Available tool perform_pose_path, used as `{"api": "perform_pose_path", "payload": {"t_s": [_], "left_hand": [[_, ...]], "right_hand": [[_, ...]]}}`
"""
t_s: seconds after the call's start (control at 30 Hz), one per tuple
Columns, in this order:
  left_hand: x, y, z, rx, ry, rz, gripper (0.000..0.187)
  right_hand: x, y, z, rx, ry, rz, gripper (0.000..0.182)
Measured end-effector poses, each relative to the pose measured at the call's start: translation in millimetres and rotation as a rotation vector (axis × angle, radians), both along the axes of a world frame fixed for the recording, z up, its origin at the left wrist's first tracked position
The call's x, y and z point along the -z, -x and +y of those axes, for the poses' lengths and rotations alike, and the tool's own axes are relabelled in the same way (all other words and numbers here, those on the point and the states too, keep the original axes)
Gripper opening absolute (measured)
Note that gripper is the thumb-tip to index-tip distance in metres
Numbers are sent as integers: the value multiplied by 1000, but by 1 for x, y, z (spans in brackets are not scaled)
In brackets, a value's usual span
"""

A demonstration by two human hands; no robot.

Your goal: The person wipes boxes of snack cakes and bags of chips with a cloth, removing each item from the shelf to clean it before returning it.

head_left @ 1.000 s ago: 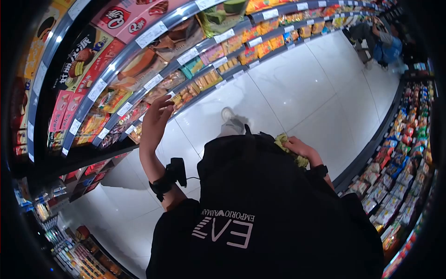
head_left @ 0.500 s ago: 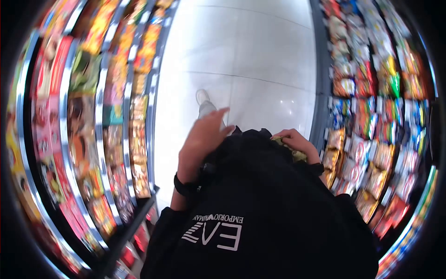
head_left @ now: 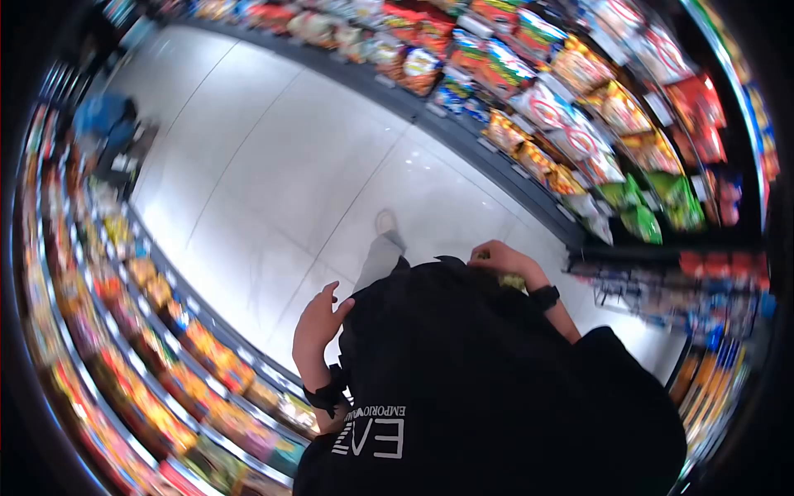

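Under the right hand (head_left: 502, 259), I see part of a green-yellow item (head_left: 513, 283), fingers curled around it. Step, I judge: carrying; next move calls for a firm curl. Across the black shirt (head_left: 463, 364), left hand (head_left: 318, 325) half-spread, nothing seen held. Beyond: snack bags (head_left: 581, 64).

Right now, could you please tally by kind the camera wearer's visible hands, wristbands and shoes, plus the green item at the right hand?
Left hand and right hand: 2
Wristbands: 2
Shoe: 1
Green item, partly hidden: 1
Total: 6
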State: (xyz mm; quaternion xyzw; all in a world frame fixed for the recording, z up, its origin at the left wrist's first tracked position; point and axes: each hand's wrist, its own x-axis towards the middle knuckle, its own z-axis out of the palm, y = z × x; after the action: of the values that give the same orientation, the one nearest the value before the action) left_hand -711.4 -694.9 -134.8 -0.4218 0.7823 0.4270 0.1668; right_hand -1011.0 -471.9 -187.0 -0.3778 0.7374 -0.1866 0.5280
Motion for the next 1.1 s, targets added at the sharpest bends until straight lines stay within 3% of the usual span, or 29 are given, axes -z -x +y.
{"api": "perform_pose_path", "payload": {"t_s": [0.17, 0.23, 0.3, 0.37, 0.5, 0.67, 0.73, 0.77, 0.8, 0.83, 0.87, 0.93, 1.0, 1.1], "left_hand": [[-31, 129, -85, 184, 140, 135, 51], [-40, 180, -113, 311, 215, 84, 50], [-45, 230, -137, 416, 251, 73, 50], [-53, 275, -152, 599, 288, 40, 50], [-67, 360, -153, 832, 270, 200, 49], [-82, 431, -118, 1010, 249, 322, 49], [-83, 442, -108, 1106, 113, 426, 50], [-79, 447, -110, 1103, 127, 432, 50], [-72, 450, -113, 1086, -55, 441, 50], [-66, 450, -117, 1067, -237, 438, 51], [-61, 452, -124, 1069, -217, 438, 51], [-58, 461, -152, 1003, -35, 111, 52], [-68, 472, -185, 938, 69, 53, 53], [-82, 506, -227, 850, 192, 11, 54]], "right_hand": [[-26, 42, -30, 19, -120, 152, 27], [-12, 51, -23, 65, -123, 194, 23], [-7, 52, -13, 374, 66, 138, 22], [-18, 52, -11, 567, 74, 72, 22], [-13, 44, 0, 993, 92, -24, 24], [-8, 80, -26, 1127, 58, 15, 20], [-17, 105, -46, 1118, 59, 75, 20], [-24, 127, -55, 1053, 56, 232, 22], [-34, 152, -63, 982, 54, 389, 24], [-53, 177, -74, 1044, 113, 311, 27], [-73, 205, -82, 1106, 176, 234, 31], [-104, 258, -95, 1158, 275, 392, 36], [-145, 309, -102, 1201, 519, 405, 39], [-191, 371, -108, 1245, 653, 618, 45]]}}
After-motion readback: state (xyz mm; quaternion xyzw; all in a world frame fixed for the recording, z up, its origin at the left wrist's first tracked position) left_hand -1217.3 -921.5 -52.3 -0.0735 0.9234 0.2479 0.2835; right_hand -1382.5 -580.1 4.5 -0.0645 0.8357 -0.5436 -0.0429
